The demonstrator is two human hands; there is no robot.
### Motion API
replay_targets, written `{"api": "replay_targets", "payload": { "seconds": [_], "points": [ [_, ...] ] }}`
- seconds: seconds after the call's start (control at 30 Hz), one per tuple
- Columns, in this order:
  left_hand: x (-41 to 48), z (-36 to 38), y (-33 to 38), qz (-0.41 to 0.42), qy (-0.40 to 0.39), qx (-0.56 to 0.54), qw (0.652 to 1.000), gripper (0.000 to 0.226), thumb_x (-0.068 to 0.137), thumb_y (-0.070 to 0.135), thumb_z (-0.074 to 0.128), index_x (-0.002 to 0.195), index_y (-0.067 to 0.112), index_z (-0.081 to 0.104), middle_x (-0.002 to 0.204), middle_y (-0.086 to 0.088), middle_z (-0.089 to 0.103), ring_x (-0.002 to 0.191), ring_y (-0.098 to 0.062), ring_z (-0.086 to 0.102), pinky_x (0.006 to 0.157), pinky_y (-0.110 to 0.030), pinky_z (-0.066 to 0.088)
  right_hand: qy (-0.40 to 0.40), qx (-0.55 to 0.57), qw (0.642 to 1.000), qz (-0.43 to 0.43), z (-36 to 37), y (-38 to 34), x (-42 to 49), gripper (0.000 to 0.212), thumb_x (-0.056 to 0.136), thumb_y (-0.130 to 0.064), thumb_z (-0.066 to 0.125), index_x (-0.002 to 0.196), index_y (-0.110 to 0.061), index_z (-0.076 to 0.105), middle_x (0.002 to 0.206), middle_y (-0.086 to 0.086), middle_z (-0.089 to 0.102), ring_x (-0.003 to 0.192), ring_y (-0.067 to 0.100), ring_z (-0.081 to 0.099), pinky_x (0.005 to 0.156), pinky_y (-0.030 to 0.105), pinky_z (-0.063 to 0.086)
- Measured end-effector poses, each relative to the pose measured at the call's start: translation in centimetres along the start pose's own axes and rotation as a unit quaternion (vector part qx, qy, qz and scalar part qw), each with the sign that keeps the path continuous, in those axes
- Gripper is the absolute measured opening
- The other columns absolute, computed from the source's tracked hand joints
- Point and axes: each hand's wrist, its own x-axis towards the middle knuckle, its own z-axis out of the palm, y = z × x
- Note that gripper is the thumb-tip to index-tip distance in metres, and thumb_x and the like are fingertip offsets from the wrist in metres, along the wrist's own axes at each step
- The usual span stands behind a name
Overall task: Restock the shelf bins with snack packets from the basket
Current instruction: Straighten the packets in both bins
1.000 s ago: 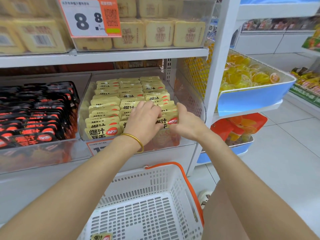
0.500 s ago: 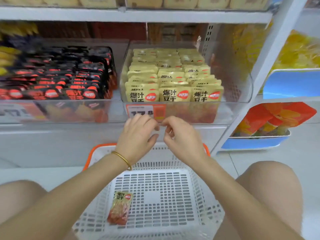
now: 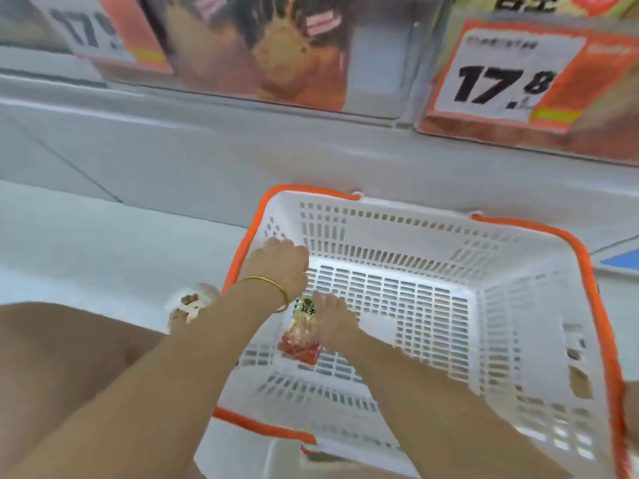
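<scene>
- My left hand point(image 3: 280, 267) has dropped from the bin front to the basket's point(image 3: 536, 357) left wall. Its fingers are curled, and I cannot tell if they hold anything.
- The only snack packet point(image 3: 301, 335) I can see lies on the basket floor, unmoved.
- My right hand point(image 3: 333, 321) has come down onto it, fingers straight and touching, not yet gripping.
- I judge restocking nearly done.

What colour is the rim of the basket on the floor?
Orange, around a white slotted basket; seen in the head view.
</scene>
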Motion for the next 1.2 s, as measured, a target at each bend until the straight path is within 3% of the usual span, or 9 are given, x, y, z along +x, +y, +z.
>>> {"api": "replay_targets", "payload": {
  "seconds": [0.2, 0.3, 0.4, 0.5, 0.6, 0.67, 0.87, 1.03, 1.2],
  "points": [
    [1.4, 0.7, -0.4, -0.019, -0.007, -0.02, 1.0, 0.025, 0.096, 0.022, 0.045, 0.119, 0.016, 0.054, 0.118, -0.007, 0.054, 0.117, -0.026, 0.042, 0.088, -0.035, 0.04, 0.004, 0.024, 0.998, 0.053, 1.9, -0.9, 1.2, 0.071, 0.088, -0.015, 0.056, 0.147, -0.015, 0.016, 0.144, 0.011, 0.034, 0.134, 0.031, 0.03, 0.1, 0.043, 0.041],
    [1.7, 0.8, -0.1, -0.018, -0.003, -0.041, 0.999, 0.024, 0.095, 0.018, 0.046, 0.117, 0.015, 0.055, 0.115, -0.007, 0.054, 0.116, -0.026, 0.042, 0.089, -0.034, 0.04, -0.031, 0.073, 0.996, 0.029, 1.3, -1.1, 1.4, 0.013, 0.089, -0.017, 0.056, 0.1, -0.01, 0.053, 0.1, 0.008, 0.055, 0.097, 0.02, 0.056, 0.075, 0.03, 0.047],
    [1.4, 1.0, 0.1, -0.009, -0.02, -0.039, 0.999, 0.026, 0.094, 0.016, 0.045, 0.119, 0.015, 0.054, 0.117, -0.008, 0.053, 0.117, -0.027, 0.042, 0.092, -0.036, 0.041, -0.043, 0.124, 0.991, -0.041, -0.3, -1.0, 0.2, 0.038, 0.09, -0.016, 0.056, 0.06, -0.014, 0.032, 0.066, -0.001, 0.036, 0.057, 0.006, 0.034, 0.052, 0.023, 0.03],
    [0.8, 0.2, 0.5, -0.006, -0.061, -0.039, 0.997, 0.032, 0.093, 0.017, 0.049, 0.125, 0.014, 0.05, 0.123, -0.009, 0.051, 0.118, -0.027, 0.042, 0.095, -0.037, 0.042, -0.033, 0.203, 0.976, -0.07, -5.0, -0.3, -2.9, 0.034, 0.09, -0.011, 0.055, 0.062, -0.012, 0.037, 0.066, 0.0, 0.036, 0.056, 0.01, 0.042, 0.052, 0.021, 0.036],
    [0.0, -2.9, 1.8, 0.015, -0.091, -0.104, 0.99, 0.036, 0.091, 0.017, 0.054, 0.127, 0.014, 0.048, 0.125, -0.007, 0.052, 0.113, -0.024, 0.051, 0.092, -0.032, 0.045, -0.012, 0.249, 0.963, -0.099, -12.5, 1.2, -7.3, 0.011, 0.09, -0.009, 0.057, 0.082, -0.004, 0.054, 0.08, 0.006, 0.05, 0.077, 0.032, 0.066, 0.068, 0.043, 0.057],
    [-0.7, -6.5, 3.2, 0.045, -0.074, -0.129, 0.988, 0.024, 0.089, 0.016, 0.055, 0.113, 0.015, 0.053, 0.115, -0.005, 0.058, 0.106, -0.023, 0.055, 0.08, -0.028, 0.042, 0.029, 0.272, 0.955, -0.116, -17.8, 2.3, -11.0, 0.011, 0.09, -0.006, 0.059, 0.08, -0.007, 0.055, 0.081, 0.005, 0.05, 0.072, 0.026, 0.066, 0.066, 0.045, 0.058],
    [-5.7, -20.3, 7.9, 0.154, 0.057, -0.103, 0.981, 0.007, 0.09, 0.019, 0.058, 0.093, 0.014, 0.054, 0.078, 0.004, 0.047, 0.087, -0.02, 0.051, 0.056, -0.024, 0.023, 0.166, 0.235, 0.948, -0.135, -29.9, 4.3, -22.9, 0.021, 0.073, -0.003, 0.076, 0.076, -0.009, 0.056, 0.067, 0.001, 0.054, 0.058, 0.016, 0.057, 0.059, 0.043, 0.054],
    [-8.5, -28.9, 11.5, 0.209, 0.204, -0.141, 0.946, 0.01, 0.089, 0.023, 0.061, 0.098, 0.018, 0.058, 0.092, -0.004, 0.051, 0.084, -0.015, 0.049, 0.055, -0.018, 0.034, 0.32, 0.238, 0.902, -0.164, -36.8, 5.6, -30.0, 0.034, 0.075, 0.001, 0.073, 0.064, -0.023, 0.05, 0.059, -0.009, 0.051, 0.047, -0.002, 0.047, 0.056, 0.025, 0.046],
    [-8.5, -33.1, 13.3, 0.235, 0.325, -0.157, 0.903, 0.008, 0.09, 0.024, 0.06, 0.095, 0.023, 0.053, 0.085, 0.006, 0.047, 0.083, -0.014, 0.049, 0.069, -0.023, 0.03, 0.464, 0.189, 0.851, -0.157, -40.7, 6.3, -32.3, 0.013, 0.078, -0.011, 0.073, 0.083, -0.013, 0.061, 0.079, 0.002, 0.063, 0.075, 0.02, 0.062, 0.07, 0.034, 0.05]
  ]
}}
